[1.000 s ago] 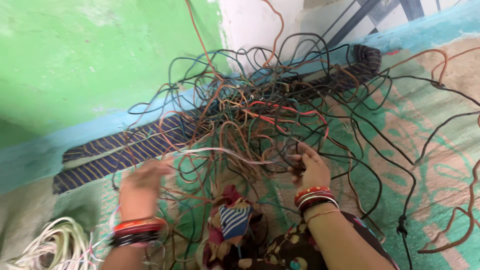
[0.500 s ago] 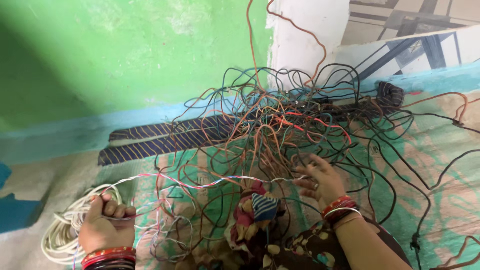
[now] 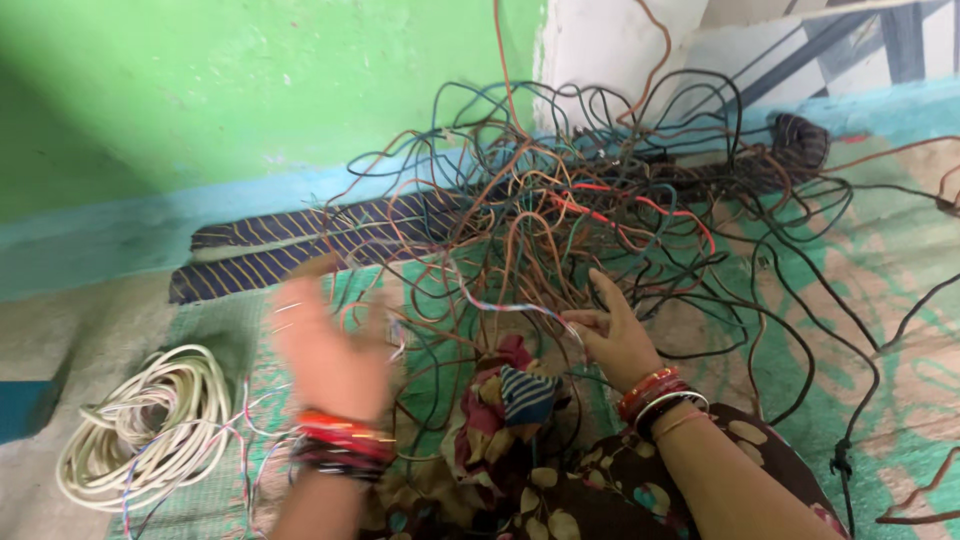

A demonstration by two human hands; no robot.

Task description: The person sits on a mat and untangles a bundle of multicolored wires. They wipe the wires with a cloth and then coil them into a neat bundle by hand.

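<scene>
Twisted wire (image 3: 500, 305): a thin red, white and blue strand, running from the tangle of wires (image 3: 600, 200) down to your right hand.
Right hand (image 3: 615, 335): your fingertips pinch the strand at the tangle's near edge.
Left hand (image 3: 335, 350): blurred, your fingers loosely spread, left of the tangle; grip unclear.
White coil (image 3: 150, 425): on the floor, far left of the tangle.

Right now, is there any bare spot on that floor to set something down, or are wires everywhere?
Bare floor shows at far left, between the blue wall base and the white cable coil. The mat at lower right is mostly open, crossed by a few black wires. It is crowded in the middle: the wire tangle fills the space above both hands.
</scene>
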